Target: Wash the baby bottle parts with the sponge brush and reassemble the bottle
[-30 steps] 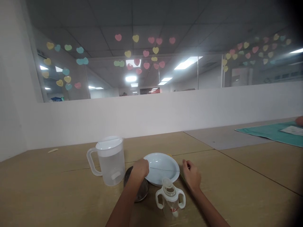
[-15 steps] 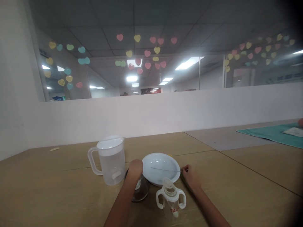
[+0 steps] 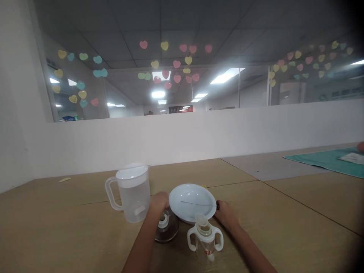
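Left hand curled over the top of a dark glass jar, fingers wrapped at the jar's near-left rim; a small white cap shows inside the jar just under the hand. Whether the fingers truly grip the rim cannot be told. Jar sits on the wood surface, between a clear plastic pitcher on its left and a white plate on its right, touching or nearly touching the plate's edge. Right hand rests at the plate's right rim, fingers pressed together and pinching the end of a thin dark stick that lies across the plate, roughly level. In front of the plate, between the 2 forearms, stands a clear 2-handled sippy cup with white handles and an open white flip lid; red writing on its body, too small and blurred to read. Pitcher carries a pale label low on its side, unreadable. Far right, well apart: a teal mat with a white sheet on it.
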{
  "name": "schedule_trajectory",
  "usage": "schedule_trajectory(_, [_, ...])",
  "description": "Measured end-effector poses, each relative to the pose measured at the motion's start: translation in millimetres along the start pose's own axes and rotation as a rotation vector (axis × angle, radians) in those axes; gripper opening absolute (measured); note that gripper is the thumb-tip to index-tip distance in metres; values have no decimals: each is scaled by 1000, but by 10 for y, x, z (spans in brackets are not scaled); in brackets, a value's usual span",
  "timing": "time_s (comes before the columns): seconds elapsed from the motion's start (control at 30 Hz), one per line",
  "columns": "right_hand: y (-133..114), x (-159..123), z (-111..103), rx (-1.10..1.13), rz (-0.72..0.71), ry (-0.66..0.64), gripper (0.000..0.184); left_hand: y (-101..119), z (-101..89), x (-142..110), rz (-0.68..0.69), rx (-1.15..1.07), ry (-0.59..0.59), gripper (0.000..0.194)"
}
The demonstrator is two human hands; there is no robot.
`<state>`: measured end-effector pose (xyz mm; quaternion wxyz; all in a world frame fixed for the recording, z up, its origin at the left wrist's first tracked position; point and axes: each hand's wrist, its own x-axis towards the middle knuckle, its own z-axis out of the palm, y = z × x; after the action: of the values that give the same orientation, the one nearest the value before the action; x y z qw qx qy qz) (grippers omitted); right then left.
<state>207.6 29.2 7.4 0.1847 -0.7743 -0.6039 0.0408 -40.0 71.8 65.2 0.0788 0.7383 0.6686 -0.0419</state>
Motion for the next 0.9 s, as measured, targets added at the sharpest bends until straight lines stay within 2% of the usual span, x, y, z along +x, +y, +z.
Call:
schedule_trajectory(0.17, [-12,-27,17,-19,-59,-10,27,10,5,-39,10,-40,-12,49])
schedule_trajectory(0.37, [9,-18,36,-21,-44,-15,27,-14,65,2,35,-47,11,51])
schedule_trajectory(0.53, [6,-18,28,-17,-44,-19,28,-19,97,56,58,-32,33,67])
schedule_trajectory(0.6, [1,-19,23,-17,-46,-22,28,-19,106,68,83,-22,32,65])
schedule_trajectory(0.73, [-1,-19,19,-23,-62,-21,28,-17,121,75,95,-1,21,45])
schedule_trajectory(0.9, [1,-10,25,-28,-74,-17,27,-13,99,54,63,8,47,55])
